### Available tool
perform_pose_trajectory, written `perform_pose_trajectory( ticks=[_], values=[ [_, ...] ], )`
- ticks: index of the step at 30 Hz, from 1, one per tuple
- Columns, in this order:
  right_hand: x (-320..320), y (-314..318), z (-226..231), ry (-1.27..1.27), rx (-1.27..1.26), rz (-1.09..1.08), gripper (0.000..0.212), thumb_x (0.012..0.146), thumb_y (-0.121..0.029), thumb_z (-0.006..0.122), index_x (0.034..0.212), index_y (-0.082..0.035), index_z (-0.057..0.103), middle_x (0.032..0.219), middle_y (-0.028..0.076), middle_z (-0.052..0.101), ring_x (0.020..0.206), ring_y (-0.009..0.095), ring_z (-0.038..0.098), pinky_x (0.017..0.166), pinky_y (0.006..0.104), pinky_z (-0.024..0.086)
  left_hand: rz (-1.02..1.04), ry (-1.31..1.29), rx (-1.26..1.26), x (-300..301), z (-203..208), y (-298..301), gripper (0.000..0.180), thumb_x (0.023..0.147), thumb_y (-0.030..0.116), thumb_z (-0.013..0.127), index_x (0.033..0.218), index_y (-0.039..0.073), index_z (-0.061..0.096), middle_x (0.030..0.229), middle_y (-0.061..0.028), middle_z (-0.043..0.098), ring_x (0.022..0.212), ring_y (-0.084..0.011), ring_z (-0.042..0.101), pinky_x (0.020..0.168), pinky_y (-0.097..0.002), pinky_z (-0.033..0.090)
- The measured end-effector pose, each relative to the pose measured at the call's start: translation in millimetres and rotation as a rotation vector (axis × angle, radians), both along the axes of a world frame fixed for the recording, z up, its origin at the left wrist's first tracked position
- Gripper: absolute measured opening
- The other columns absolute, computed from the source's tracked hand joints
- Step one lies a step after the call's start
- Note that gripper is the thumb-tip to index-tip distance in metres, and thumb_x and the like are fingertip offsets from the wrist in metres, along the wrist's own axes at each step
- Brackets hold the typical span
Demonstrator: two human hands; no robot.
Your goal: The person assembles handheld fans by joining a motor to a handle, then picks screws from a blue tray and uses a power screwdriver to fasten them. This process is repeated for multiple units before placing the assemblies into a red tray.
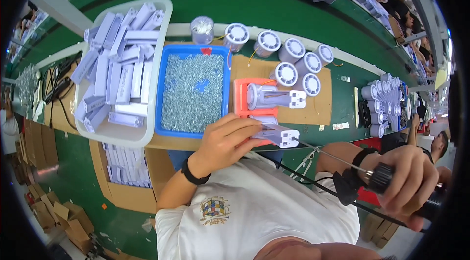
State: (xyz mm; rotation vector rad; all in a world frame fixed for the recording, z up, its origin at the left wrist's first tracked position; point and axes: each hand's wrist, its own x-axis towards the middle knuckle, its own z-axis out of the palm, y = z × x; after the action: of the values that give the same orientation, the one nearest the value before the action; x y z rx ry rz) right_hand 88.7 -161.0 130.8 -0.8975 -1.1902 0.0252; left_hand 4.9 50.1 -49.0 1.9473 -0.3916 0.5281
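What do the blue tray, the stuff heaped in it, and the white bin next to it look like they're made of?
The blue tray looks like moulded plastic: even, saturated colour and a thin smooth rim. The heap of small parts in it seems to be metal, silvery grey with many glinting specks, probably screws, though too small to tell. The white bin looks like slightly glossy plastic, with rounded corners and a soft sheen.

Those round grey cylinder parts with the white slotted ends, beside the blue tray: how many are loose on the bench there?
7 round grey cylinder parts: five in a row behind the blue tray and cardboard sheet, two nearer on the cardboard. More are crowded far right, and some may be hidden.
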Motion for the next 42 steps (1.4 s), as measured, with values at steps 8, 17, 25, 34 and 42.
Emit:
perform_pose_trajectory(
  ticks=[8, 17, 25, 34, 42],
  values=[
    [5, -29, 17, -0.145, 0.273, -0.192, 0.063, 0.080, -0.023, 0.077, 0.131, 0.004, 0.051, 0.073, 0.003, 0.061, 0.047, 0.009, 0.060, 0.046, 0.0224, 0.057, 0.404, 0.279, 0.396, -12, 8, 46, 0.013, 0.077, 0.001, 0.073, 0.089, 0.004, 0.072, 0.087, -0.0109, 0.067, 0.080, -0.0309, 0.065, 0.069, -0.0389, 0.052],
    [21, -17, 8, -0.176, 0.221, -0.225, 0.067, 0.082, -0.026, 0.075, 0.137, 0.000, 0.046, 0.074, 0.003, 0.059, 0.048, 0.008, 0.061, 0.046, 0.0225, 0.057, 0.375, 0.391, 0.527, -11, 8, 50, 0.009, 0.076, 0.002, 0.074, 0.083, 0.002, 0.069, 0.086, -0.0097, 0.064, 0.079, -0.0299, 0.065, 0.068, -0.0375, 0.052],
    [24, -16, 7, -0.141, 0.177, -0.159, 0.070, 0.083, -0.027, 0.075, 0.140, -0.002, 0.043, 0.075, 0.003, 0.059, 0.049, 0.009, 0.062, 0.047, 0.0236, 0.057, 0.409, 0.375, 0.299, -5, 7, 53, 0.006, 0.079, -0.002, 0.073, 0.079, 0.000, 0.067, 0.085, -0.0098, 0.068, 0.074, -0.0244, 0.068, 0.063, -0.0325, 0.053],
    [37, 5, -21, -0.089, 0.154, -0.149, 0.074, 0.087, -0.032, 0.073, 0.146, -0.008, 0.035, 0.077, 0.004, 0.059, 0.049, 0.010, 0.060, 0.047, 0.0233, 0.057, 0.272, 0.436, 0.093, 6, 6, 53, 0.013, 0.082, -0.003, 0.073, 0.094, -0.001, 0.070, 0.090, -0.0100, 0.072, 0.080, -0.0160, 0.072, 0.067, -0.0256, 0.057],
    [48, 4, -35, -0.022, 0.172, -0.080, 0.075, 0.088, -0.028, 0.073, 0.147, -0.008, 0.032, 0.078, 0.005, 0.060, 0.050, 0.011, 0.061, 0.048, 0.0251, 0.058, 0.169, 0.261, -0.164, 34, 17, 9, 0.017, 0.078, -0.007, 0.074, 0.093, -0.001, 0.069, 0.091, -0.0103, 0.072, 0.078, -0.0188, 0.071, 0.065, -0.0261, 0.055]
  ],
)
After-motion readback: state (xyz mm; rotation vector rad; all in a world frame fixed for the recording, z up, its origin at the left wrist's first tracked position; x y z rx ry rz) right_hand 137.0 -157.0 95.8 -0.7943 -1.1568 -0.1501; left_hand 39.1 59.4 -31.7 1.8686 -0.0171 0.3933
